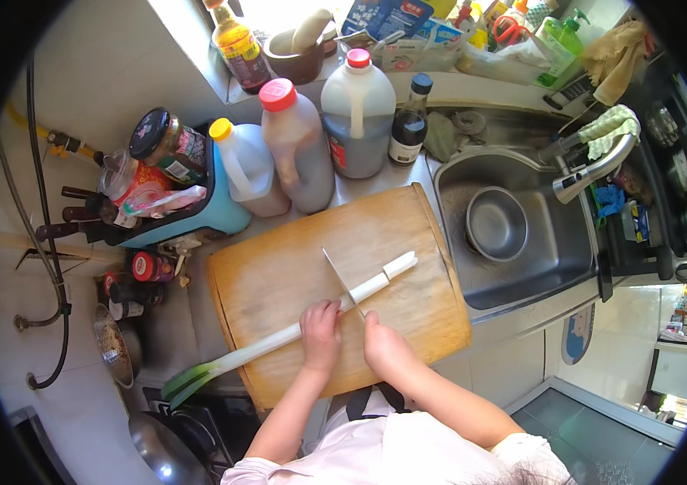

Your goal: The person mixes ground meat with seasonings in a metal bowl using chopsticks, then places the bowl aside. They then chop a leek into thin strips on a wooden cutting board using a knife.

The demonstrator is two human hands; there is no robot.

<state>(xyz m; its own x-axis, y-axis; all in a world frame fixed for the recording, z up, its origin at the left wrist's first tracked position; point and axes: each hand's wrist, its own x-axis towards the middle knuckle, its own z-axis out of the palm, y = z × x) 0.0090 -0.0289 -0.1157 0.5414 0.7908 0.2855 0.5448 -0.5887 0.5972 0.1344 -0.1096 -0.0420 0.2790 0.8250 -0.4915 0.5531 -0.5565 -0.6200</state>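
Observation:
A long leek lies slantwise over the wooden cutting board, its green leaf end sticking out past the board's left edge. My left hand grips the white stalk near the middle of the board. Just to the right, my right hand holds a kitchen knife, its handle hidden in my fist. The knife blade stands edge-on across the stalk, close to my left fingertips. Beyond the blade lies a stretch of white stalk, and a short cut leek piece sits at its far end.
Right of the board is a steel sink with a metal bowl in it and a faucet above. Large plastic jugs and a dark glass bottle stand behind the board. At left are a blue caddy and a gas stove.

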